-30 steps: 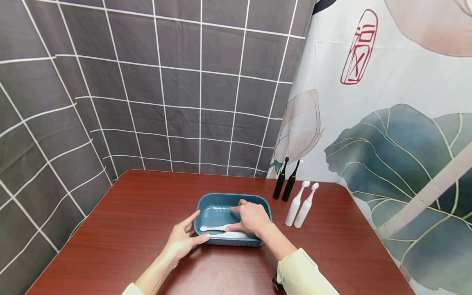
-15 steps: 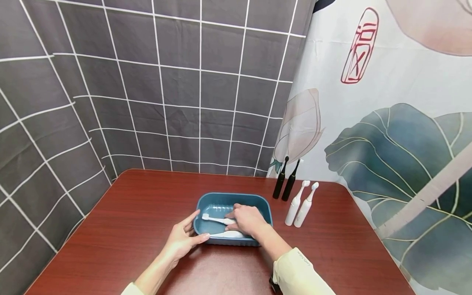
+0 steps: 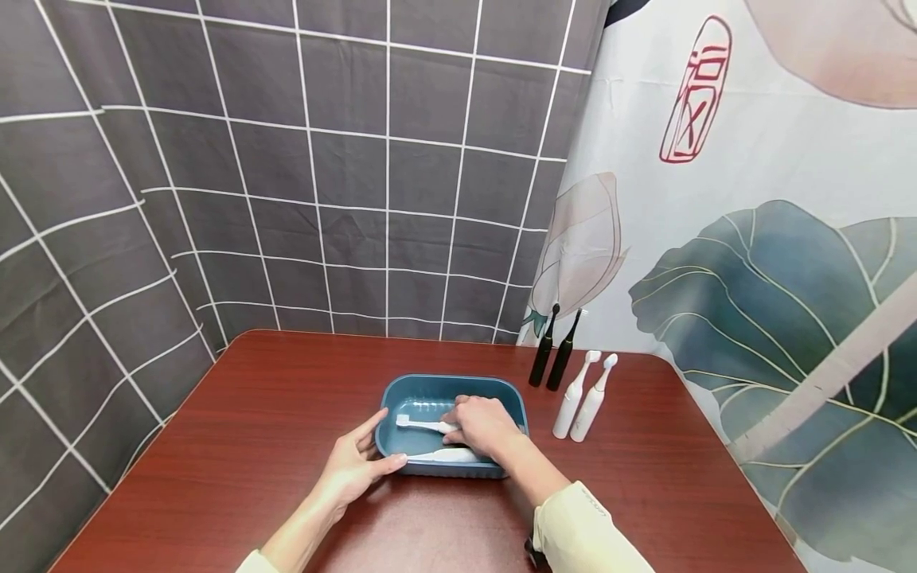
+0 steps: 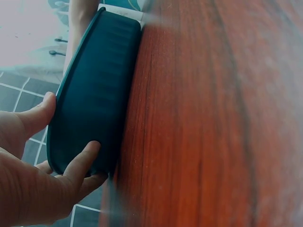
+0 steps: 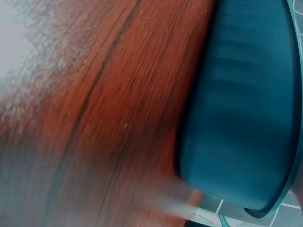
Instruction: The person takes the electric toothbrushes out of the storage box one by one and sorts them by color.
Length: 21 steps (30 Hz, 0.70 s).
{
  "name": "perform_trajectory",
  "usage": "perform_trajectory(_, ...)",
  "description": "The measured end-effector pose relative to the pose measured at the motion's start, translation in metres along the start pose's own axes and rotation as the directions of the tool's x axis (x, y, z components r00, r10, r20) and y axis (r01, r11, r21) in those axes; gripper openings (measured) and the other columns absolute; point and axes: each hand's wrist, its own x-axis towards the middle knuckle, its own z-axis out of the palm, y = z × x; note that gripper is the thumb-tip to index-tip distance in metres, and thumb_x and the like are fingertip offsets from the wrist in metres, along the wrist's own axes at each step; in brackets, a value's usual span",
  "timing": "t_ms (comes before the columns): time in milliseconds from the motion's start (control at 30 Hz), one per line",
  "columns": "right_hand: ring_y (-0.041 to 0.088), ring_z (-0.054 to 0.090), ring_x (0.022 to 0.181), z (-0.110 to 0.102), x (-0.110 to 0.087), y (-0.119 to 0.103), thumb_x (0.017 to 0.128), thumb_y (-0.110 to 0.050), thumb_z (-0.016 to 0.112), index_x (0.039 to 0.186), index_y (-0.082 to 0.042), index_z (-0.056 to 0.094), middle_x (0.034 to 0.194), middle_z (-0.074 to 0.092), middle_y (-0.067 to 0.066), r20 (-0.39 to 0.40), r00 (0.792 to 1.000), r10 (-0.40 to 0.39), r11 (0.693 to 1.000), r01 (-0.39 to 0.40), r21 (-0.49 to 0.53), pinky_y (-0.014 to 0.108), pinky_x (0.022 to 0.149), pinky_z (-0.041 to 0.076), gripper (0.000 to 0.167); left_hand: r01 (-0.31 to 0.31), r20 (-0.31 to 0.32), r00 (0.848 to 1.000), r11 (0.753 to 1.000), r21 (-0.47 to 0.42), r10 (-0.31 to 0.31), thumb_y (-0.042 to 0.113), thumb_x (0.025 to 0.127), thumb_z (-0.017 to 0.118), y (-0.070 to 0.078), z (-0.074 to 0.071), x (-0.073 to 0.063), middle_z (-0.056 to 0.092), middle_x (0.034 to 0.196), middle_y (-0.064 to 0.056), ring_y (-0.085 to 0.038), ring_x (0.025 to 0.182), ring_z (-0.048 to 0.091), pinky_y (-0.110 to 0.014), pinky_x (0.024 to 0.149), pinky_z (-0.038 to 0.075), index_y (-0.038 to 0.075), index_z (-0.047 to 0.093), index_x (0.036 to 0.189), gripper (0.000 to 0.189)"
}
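A blue plastic bin (image 3: 451, 471) stands on the table, and my left hand (image 3: 354, 463) grips its near left corner. Seen from the left wrist, the thumb (image 4: 43, 109) lies at the rim and the other fingers spread over the end wall. Inside the bin, my right hand (image 3: 487, 426) pinches a white electric toothbrush (image 3: 423, 425) by its handle, the bristle head pointing left. A second white electric toothbrush (image 3: 451, 455) lies along the bin's near wall. The right wrist view takes in the bin's outer wall (image 5: 236, 118); the right fingers are hidden there.
Right of the bin, two white electric toothbrushes (image 3: 587, 415) stand upright on the red-brown table (image 3: 301, 398). Two black electric toothbrushes (image 3: 542, 362) stand behind them, near the back edge. A grey grid curtain (image 3: 344, 175) and a floral curtain (image 3: 752, 302) hang behind.
The right hand has shifted the pinched toothbrush away from the near wall toward the middle of the bin, its head now further back. The left hand stays on the bin.
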Motion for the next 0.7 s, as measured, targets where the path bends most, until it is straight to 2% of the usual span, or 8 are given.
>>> perform_trajectory(200, 0.009, 0.056, 0.073, -0.007, -0.003, 0.005, 0.088, -0.042, 0.077, 0.118, -0.026, 0.077, 0.088, 0.063, -0.007, -0.041, 0.999, 0.013, 0.998, -0.01, 0.056, 0.026, 0.06, 0.047, 0.034, 0.004, 0.006, 1.0, 1.0, -0.006, -0.004, 0.007, 0.074, 0.09, 0.002, -0.001, -0.001, 0.051, 0.144, -0.025, -0.043, 0.127, 0.053, -0.036, 0.089, 0.055, 0.012, 0.049, 0.15, 0.085)
perform_trajectory(400, 0.009, 0.056, 0.072, -0.015, -0.007, 0.006, 0.087, -0.039, 0.078, 0.116, -0.023, 0.078, 0.089, 0.066, -0.005, -0.076, 0.997, 0.018, 0.993, -0.009, 0.114, 0.025, 0.062, 0.049, 0.033, 0.0, 0.004, 1.0, 1.0, -0.007, 0.0, 0.007, 0.075, 0.089, 0.003, 0.0, -0.001, 0.05, 0.144, -0.026, -0.043, 0.127, 0.053, -0.036, 0.09, 0.054, 0.012, 0.05, 0.149, 0.084)
perform_trajectory(500, 0.01, 0.059, 0.076, -0.017, -0.01, 0.007, 0.088, -0.038, 0.078, 0.119, -0.021, 0.077, 0.095, 0.068, -0.005, -0.095, 0.995, 0.038, 0.985, -0.022, 0.169, 0.026, 0.066, 0.051, 0.036, 0.001, 0.004, 1.0, 1.0, -0.009, -0.001, 0.007, 0.074, 0.09, 0.002, 0.0, -0.001, 0.05, 0.144, -0.026, -0.043, 0.127, 0.053, -0.036, 0.09, 0.055, 0.012, 0.05, 0.149, 0.085)
perform_trajectory(700, 0.011, 0.063, 0.084, -0.023, -0.018, 0.012, 0.086, -0.035, 0.08, 0.118, -0.019, 0.077, 0.099, 0.069, -0.005, -0.212, 0.973, 0.093, 0.955, -0.027, 0.294, 0.029, 0.071, 0.053, 0.036, 0.003, 0.007, 1.0, 1.0, -0.019, -0.003, 0.006, 0.074, 0.09, 0.001, -0.001, -0.001, 0.049, 0.144, -0.027, -0.044, 0.128, 0.052, -0.038, 0.09, 0.055, 0.011, 0.049, 0.15, 0.086)
